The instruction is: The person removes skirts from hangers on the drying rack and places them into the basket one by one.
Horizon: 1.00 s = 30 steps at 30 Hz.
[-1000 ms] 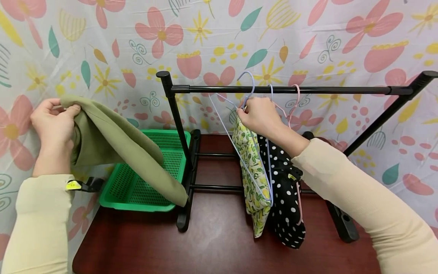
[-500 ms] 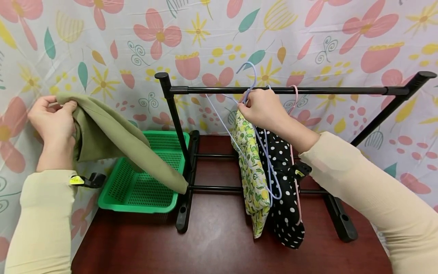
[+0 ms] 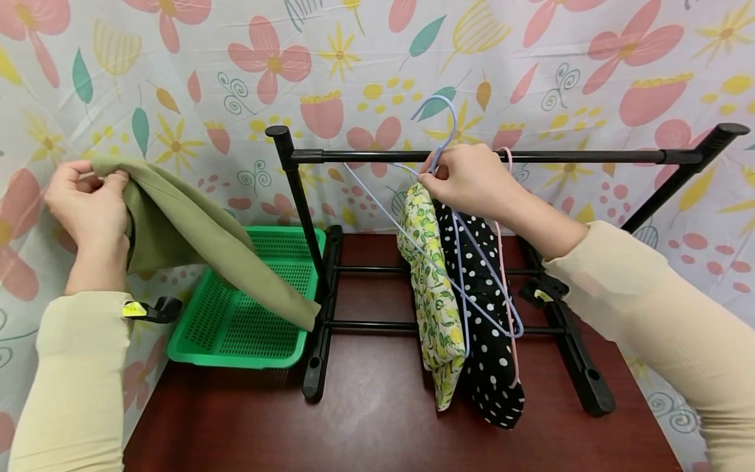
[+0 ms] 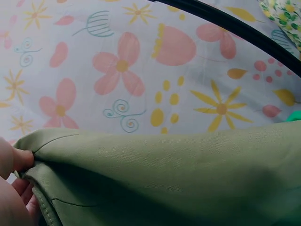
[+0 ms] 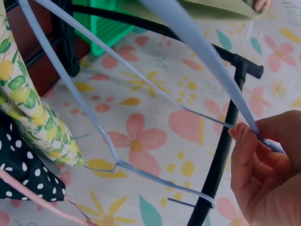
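Note:
My left hand (image 3: 91,203) pinches the top edge of an olive-green garment (image 3: 206,233), with fine dart seams near the grip in the left wrist view. Its long folded end hangs right, over a green basket (image 3: 189,354). At the rail, my right hand (image 3: 472,180) pinches a periwinkle-blue hanger (image 3: 455,124) just below its hook, which rises above the bar. This hanger's bare wire frame slants down across a lemon-print garment (image 3: 433,282) and a black polka-dot garment (image 3: 492,393). In the right wrist view, another blue hanger (image 5: 164,180) hooks over the rail beside the hand.
A black metal rack stands on a dark red-brown table (image 3: 366,426), its top rail (image 3: 366,156) running across the view. A pink hanger (image 5: 42,198) holds the polka-dot garment. Behind everything hangs a flower-print curtain (image 3: 377,52). The basket sits left of the rack's foot (image 3: 314,380).
My right hand has moved slightly right and up with the blue hanger, lifting its hook higher above the rail. The hanger's lower end has swung right over the polka-dot garment. My left hand barely moves.

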Motion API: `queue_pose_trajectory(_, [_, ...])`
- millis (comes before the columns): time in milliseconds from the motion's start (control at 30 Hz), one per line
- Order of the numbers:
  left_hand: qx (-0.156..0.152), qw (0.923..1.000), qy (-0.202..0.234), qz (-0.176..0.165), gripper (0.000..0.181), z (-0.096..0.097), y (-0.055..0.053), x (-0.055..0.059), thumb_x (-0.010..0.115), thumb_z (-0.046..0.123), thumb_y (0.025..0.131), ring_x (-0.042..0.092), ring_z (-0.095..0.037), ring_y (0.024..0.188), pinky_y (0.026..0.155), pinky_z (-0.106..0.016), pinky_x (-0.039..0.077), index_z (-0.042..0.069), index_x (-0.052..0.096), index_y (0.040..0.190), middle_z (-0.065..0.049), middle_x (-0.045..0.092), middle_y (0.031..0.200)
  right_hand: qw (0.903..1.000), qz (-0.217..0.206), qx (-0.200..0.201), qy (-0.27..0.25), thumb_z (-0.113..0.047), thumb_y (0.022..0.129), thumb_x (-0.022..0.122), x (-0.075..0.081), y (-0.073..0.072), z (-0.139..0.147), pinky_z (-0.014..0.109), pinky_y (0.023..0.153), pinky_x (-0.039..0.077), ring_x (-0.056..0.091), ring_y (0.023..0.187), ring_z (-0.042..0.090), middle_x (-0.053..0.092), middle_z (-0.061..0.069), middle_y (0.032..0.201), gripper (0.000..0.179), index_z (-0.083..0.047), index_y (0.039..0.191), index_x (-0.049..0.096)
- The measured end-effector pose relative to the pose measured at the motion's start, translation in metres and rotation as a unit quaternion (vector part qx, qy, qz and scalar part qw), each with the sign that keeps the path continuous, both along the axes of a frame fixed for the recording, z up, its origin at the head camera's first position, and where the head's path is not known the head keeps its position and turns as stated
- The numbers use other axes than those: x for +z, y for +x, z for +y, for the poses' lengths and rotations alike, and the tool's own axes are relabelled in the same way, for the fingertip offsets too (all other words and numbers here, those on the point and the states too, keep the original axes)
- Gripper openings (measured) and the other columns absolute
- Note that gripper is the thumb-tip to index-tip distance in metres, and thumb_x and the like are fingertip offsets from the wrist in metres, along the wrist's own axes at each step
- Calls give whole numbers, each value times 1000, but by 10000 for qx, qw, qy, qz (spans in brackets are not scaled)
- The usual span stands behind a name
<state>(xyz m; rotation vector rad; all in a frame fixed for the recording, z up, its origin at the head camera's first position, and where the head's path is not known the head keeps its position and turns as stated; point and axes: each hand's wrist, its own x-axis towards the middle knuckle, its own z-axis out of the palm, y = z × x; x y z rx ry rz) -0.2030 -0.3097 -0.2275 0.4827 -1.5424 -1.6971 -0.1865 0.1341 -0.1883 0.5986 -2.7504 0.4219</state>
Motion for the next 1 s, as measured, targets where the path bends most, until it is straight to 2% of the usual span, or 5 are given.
queue_pose_trajectory(200, [-288,9962,-515,-642,20,1,-3,-16,69,0,76,51,-3,64,72,-20,38,19,62,79,7,56,67,9998,3,12,217,-29,89,52,6,6,8,29,47,29,39,46,15,40,-2,44,44,-15,48,46])
queue_pose_trajectory(400, [-310,9775,-1532,-1419,19,3,-8,-33,68,9,80,51,2,70,71,-19,39,27,61,84,14,54,73,9992,129,225,291,-26,89,57,9,13,17,28,47,31,42,44,15,51,0,50,39,-12,52,58])
queue_pose_trajectory(633, [-400,9541,-2500,-1600,12,14,-11,-54,66,17,83,51,6,72,70,-16,40,26,61,89,20,52,75,9976,485,388,302,-24,87,61,9,19,31,28,47,34,44,41,12,58,1,52,34,-9,57,65])
queue_pose_trajectory(833, [-659,9318,-3015,-1912,10,21,-12,-67,65,24,85,48,8,72,71,-16,41,20,62,94,20,50,77,9970,470,539,309,-26,90,58,10,24,42,25,41,28,33,35,7,69,-2,72,42,-14,50,57])
queue_pose_trajectory(1000, [-732,9236,-3218,-1948,14,24,-14,-78,65,23,85,47,7,70,68,-17,39,14,64,96,22,50,73,9955,536,697,355,-27,91,56,12,29,51,23,38,27,33,33,2,70,-8,82,45,-19,47,52])
